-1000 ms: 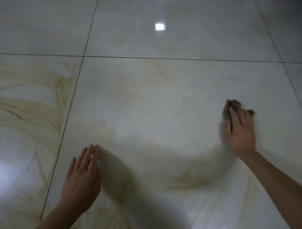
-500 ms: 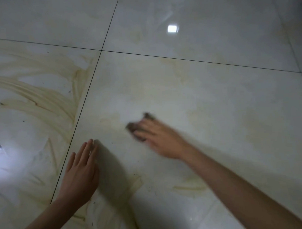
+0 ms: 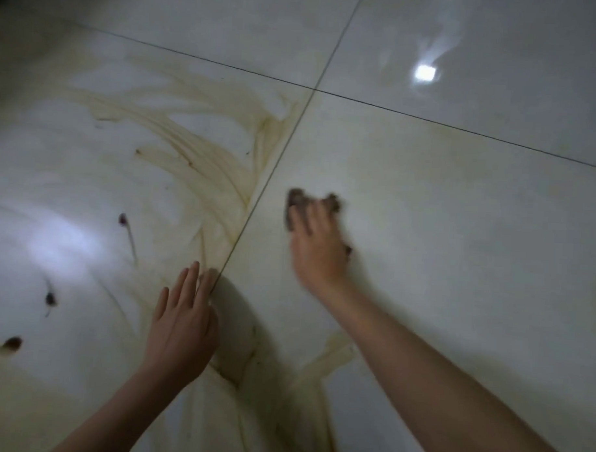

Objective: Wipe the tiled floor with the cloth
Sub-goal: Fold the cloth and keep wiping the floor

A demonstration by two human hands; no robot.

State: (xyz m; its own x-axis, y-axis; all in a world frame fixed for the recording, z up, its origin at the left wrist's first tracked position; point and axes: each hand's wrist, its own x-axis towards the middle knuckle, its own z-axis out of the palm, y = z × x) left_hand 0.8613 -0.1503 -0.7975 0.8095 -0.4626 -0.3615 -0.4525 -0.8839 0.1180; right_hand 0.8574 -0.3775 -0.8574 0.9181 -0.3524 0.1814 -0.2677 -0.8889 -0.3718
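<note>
**Cloth under your right hand, just right of the grout line**

Head view: your right hand [image 3: 317, 250] lies on top of the dark cloth [image 3: 295, 202] near the middle of the frame and presses it onto the tiled floor [image 3: 441, 231]. The cloth shows past your fingertips and at the right edge of your palm. The hand is blurred, so I cannot tell whether your fingers are curled into the cloth or lie flat on it.

Your left hand [image 3: 181, 326] is at lower centre, palm down on the floor, fingers straight and close together. Its fingertips reach the grout line [image 3: 267, 180] that runs diagonally up the frame.

Left of that line, brown streaks [image 3: 204, 155] fan across the tile. A few dark specks [image 3: 123, 219] lie further left. A bright light reflection [image 3: 425, 74] sits at upper right.
</note>
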